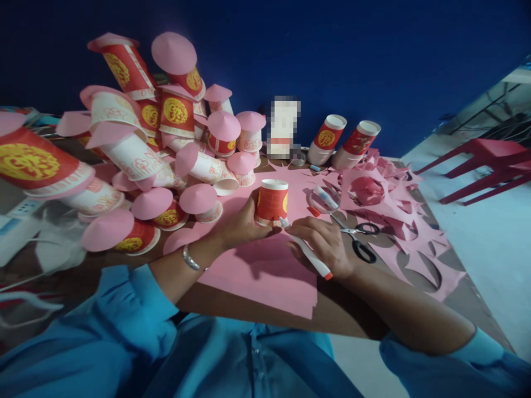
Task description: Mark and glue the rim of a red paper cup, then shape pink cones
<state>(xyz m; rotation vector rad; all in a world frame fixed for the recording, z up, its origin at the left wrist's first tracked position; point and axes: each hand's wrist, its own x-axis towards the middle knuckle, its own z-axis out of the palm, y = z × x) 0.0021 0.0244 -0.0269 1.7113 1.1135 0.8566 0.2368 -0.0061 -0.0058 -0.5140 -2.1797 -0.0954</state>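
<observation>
My left hand (pixel 244 224) is closed around the lower left side of a red paper cup (pixel 272 199). The cup stands upside down, its pale base up, with yellow print showing at its sides. In my right hand (pixel 321 243) is a white pen-like tube (pixel 309 254) with an orange end. Its white tip touches or nearly touches the cup's patterned lower edge; I cannot tell which. Both hands are above pink paper sheets (pixel 265 282). Right of the cup lie a clear round roll (pixel 338 193) with a white tube and black-handled scissors (pixel 357 237).
Many cups with pink paper cones, such as this one (pixel 199 199), crowd the left side. Two cup stacks (pixel 326 138) stand at the back. Pink paper scraps (pixel 402 232) cover the right side. A red stool (pixel 489 160) is beyond the table's right edge.
</observation>
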